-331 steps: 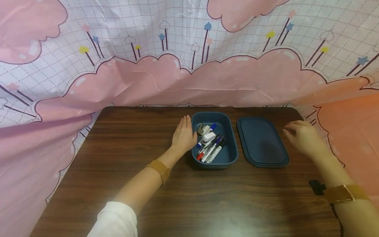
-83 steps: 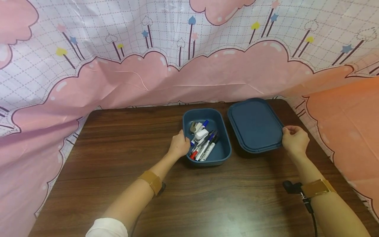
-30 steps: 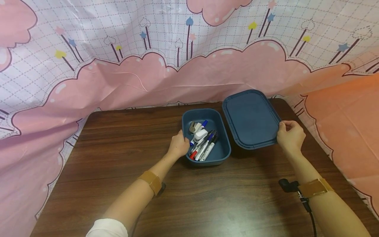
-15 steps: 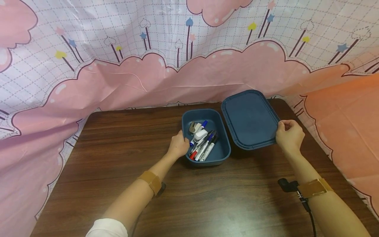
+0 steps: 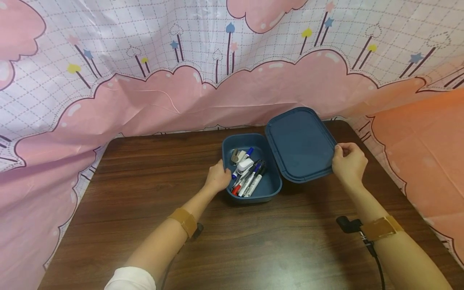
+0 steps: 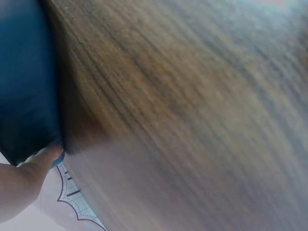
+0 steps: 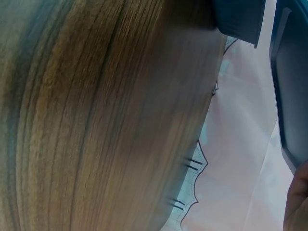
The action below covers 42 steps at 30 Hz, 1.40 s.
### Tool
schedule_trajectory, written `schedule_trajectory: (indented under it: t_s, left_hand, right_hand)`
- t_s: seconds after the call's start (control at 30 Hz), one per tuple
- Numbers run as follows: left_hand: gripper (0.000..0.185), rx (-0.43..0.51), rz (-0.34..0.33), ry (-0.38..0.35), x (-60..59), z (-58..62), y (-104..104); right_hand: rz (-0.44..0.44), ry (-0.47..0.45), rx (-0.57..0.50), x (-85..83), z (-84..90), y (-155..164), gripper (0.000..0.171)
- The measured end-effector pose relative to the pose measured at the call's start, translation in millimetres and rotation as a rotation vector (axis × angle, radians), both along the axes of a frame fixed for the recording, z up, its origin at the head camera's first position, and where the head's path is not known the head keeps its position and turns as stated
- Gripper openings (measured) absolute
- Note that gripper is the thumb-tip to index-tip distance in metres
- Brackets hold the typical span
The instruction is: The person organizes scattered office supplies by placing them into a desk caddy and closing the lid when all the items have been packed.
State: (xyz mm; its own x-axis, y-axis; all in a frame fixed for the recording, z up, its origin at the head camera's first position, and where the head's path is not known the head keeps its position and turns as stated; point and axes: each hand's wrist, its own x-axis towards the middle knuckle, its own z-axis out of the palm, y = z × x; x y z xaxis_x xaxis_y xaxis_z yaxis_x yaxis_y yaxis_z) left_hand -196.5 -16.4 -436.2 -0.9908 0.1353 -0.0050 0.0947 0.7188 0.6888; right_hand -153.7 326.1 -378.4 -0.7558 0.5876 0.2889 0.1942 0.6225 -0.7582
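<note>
A dark blue rectangular box (image 5: 272, 184) stands on the table. Inside lie several marker pens (image 5: 255, 184), a small rounded white case (image 5: 245, 164) and a small metal piece (image 5: 235, 156). My left hand (image 5: 217, 177) grips the box's left rim, and in the left wrist view the thumb lies along the box wall (image 6: 29, 82). The matching blue lid (image 5: 302, 145) is raised off the table, its left edge close by the box's right rim. My right hand (image 5: 349, 164) pinches the lid's right edge between thumb and fingers. Its fingertips behind the lid are hidden.
A brown wooden table (image 5: 152, 173) carries everything. Behind it hangs a pink and white patterned cloth (image 5: 203, 96), close to the table's back edge. A black wrist camera (image 5: 348, 224) with a cable hangs by the right forearm.
Earlier the lid lay flat on the table. My right hand has taken it by the edge, lifted it and moved it left toward the box. The left hand went from lying alongside to gripping the rim.
</note>
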Motion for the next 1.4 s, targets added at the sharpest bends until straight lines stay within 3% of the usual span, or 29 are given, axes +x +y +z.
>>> schedule_trajectory:
  t_s: [0.3,0.57,0.67,0.93,1.03,1.23,1.4]
  left_hand:
    - [0.057,0.035,0.015,-0.055,-3.5,7.6,1.2]
    - [0.065,0.034,0.065,-0.010,-12.2,44.3,16.8]
    - [0.067,0.062,0.041,0.004,-13.2,62.1,27.5]
    - [0.067,0.138,-0.085,-0.116,-11.0,102.0,67.7]
    - [0.066,0.155,-0.114,-0.121,-6.7,114.6,83.5]
    - [0.064,0.221,-0.176,-0.150,5.6,134.3,107.5]
    - [0.065,0.260,-0.179,-0.172,13.5,141.4,114.8]
  right_hand:
    - [0.007,0.012,0.010,0.8,3.1,-2.9,0.028]
    - [0.045,0.104,0.052,2.9,13.1,-13.3,0.026]
    - [0.064,0.135,0.067,2.1,17.6,-19.5,0.026]
    - [0.154,0.321,0.156,-1.8,25.9,-42.3,0.020]
    - [0.200,0.376,0.193,-2.9,26.9,-50.0,0.018]
    - [0.269,0.429,0.246,-1.8,27.4,-63.7,0.017]
    - [0.337,0.475,0.339,2.3,27.3,-73.4,0.017]
